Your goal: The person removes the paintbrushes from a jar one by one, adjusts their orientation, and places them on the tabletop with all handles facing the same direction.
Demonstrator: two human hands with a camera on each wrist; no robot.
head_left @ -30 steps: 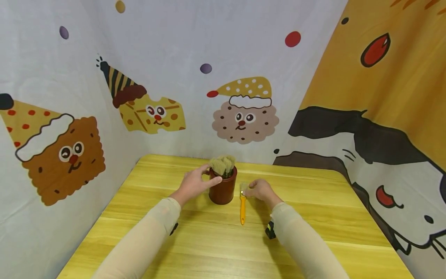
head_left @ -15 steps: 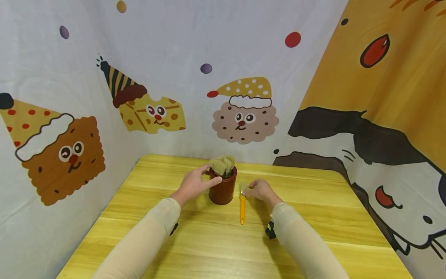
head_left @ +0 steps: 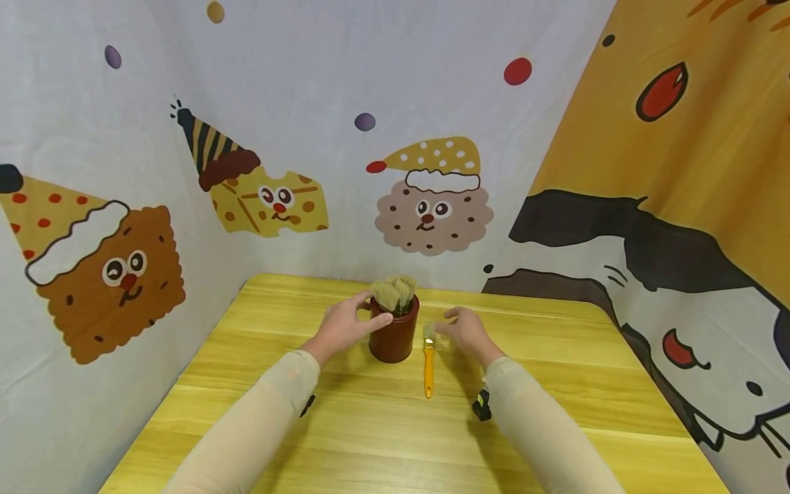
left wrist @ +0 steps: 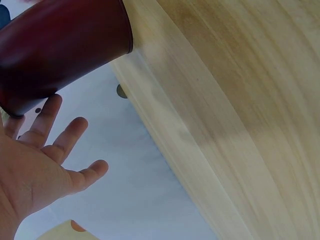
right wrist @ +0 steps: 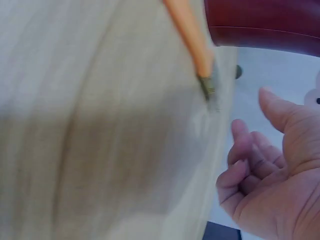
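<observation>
A dark red cylindrical pot (head_left: 392, 339) stands upright on the table, with pale bristles of brushes (head_left: 393, 293) showing above its rim. My left hand (head_left: 343, 328) holds the pot near its rim, thumb in front and fingers on the far left side. In the left wrist view, the outer fingers stretch away from the pot's dark wall (left wrist: 65, 42). To the right of the pot lies a paintbrush (head_left: 428, 363) with an orange handle, bristles toward the back. My right hand (head_left: 468, 333) is just right of its bristles, fingers loose and holding nothing. The right wrist view shows a gap between hand and paintbrush (right wrist: 192, 37).
The wooden table (head_left: 370, 439) ends at a cloth backdrop (head_left: 296, 82) printed with cartoon figures. Part of a dark wrist device (head_left: 483, 405) shows beside the right sleeve (head_left: 543, 425).
My right hand has let go of the paintbrush's bristle end and moved slightly up and right. The left hand, pot and paintbrush have hardly moved.
</observation>
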